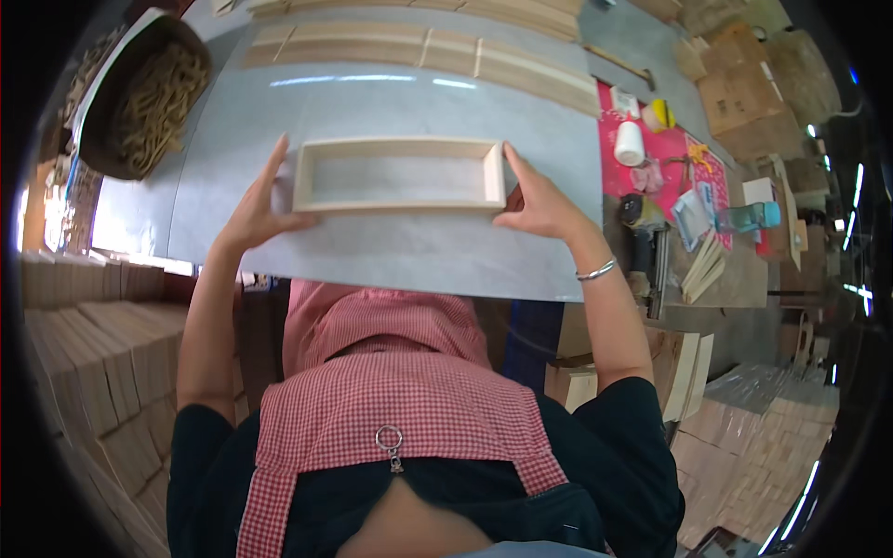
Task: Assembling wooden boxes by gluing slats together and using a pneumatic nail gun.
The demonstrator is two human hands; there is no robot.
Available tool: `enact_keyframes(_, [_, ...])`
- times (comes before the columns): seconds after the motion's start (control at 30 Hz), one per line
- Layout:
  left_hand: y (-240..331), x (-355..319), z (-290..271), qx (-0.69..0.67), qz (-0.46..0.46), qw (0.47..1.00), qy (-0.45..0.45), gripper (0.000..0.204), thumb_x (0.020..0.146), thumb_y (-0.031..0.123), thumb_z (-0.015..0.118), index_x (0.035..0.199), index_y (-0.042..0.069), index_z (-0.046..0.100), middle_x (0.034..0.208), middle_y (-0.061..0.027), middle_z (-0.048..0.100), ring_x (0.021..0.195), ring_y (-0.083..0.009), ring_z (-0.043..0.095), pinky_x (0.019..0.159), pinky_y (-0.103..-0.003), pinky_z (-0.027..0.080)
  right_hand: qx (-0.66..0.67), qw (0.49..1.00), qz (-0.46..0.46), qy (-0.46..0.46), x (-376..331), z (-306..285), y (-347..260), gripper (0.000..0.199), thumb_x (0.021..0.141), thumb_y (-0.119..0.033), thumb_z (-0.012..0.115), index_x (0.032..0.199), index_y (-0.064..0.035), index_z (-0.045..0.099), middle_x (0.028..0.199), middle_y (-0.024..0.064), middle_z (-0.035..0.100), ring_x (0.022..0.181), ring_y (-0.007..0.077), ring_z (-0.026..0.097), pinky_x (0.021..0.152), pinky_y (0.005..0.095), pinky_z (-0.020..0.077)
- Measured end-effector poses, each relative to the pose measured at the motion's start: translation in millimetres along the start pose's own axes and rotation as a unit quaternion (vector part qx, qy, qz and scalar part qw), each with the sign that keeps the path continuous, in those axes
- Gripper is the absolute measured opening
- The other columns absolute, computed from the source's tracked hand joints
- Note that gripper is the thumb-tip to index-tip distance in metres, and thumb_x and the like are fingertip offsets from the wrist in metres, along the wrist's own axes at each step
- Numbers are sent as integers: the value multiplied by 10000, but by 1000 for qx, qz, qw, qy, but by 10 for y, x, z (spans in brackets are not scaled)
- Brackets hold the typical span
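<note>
A long rectangular frame (400,208) of pale wood lies on the grey tabletop (391,246) in front of me, and the table surface shows through its middle. My left hand (256,209) is open beside the frame's left end, fingers stretched away from me and thumb near the close corner. At the opposite end, my right hand (544,202) is open too, its fingertips at the far corner and its thumb by the near one. The right fingers seem to touch the wood; a small gap shows between the left fingers and the frame.
Flat wooden strips (419,51) lie across the table's far side. A dark bin (153,102) of curled brownish pieces is at far left. Rightward are a hammer (621,63), a white bottle (629,144) and a clear bottle (749,217). Wood stacks (93,358) stand at left.
</note>
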State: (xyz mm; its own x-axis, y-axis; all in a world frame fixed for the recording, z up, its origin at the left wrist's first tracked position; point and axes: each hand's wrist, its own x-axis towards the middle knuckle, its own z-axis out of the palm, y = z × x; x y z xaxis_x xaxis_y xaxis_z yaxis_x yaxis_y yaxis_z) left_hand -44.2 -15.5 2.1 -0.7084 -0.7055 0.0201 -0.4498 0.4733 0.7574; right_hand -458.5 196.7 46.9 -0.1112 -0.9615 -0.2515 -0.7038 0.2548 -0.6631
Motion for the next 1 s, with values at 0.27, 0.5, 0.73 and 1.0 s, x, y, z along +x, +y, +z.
enact_keyframes(0.27, [-105, -613, -186, -40, -68, 975, 209, 353, 892, 101, 704, 1227, 6, 652, 1314, -138, 643, 1197, -263, 594, 1028, -340, 449, -267, 813, 168, 490, 292, -991, 1541, 565, 846, -353, 725, 1268, -5, 584, 1171, 215, 660, 1061, 388, 647, 887, 459, 534])
enact_keyframes(0.5, [414, -782, 69, -140, -167, 912, 348, 166, 991, 144, 579, 938, 1, 644, 885, -56, 656, 853, -146, 562, 832, -264, 438, -245, 821, 333, 393, 472, -1273, 2125, 644, 842, -545, 697, 1142, 19, 619, 996, 230, 710, 896, 424, 698, 800, 491, 562])
enact_keyframes(0.73, [217, -682, 231, -154, -196, 884, 396, 291, 1033, 225, 505, 847, 15, 580, 742, -50, 557, 776, -156, 531, 728, -314, 452, 57, 778, 262, 568, 292, -1040, 1444, 635, 854, -408, 768, 1250, 34, 543, 1028, 226, 695, 852, 313, 708, 720, 366, 581])
enact_keyframes(1.0, [34, -473, 474, 87, -59, 900, 423, 205, 949, 206, 666, 835, 38, 631, 874, -72, 656, 828, -236, 564, 760, -356, 486, 341, 786, -64, 512, -93, 115, -65, 482, 902, -231, 741, 1243, 23, 515, 1024, 182, 622, 736, 219, 646, 597, 269, 529])
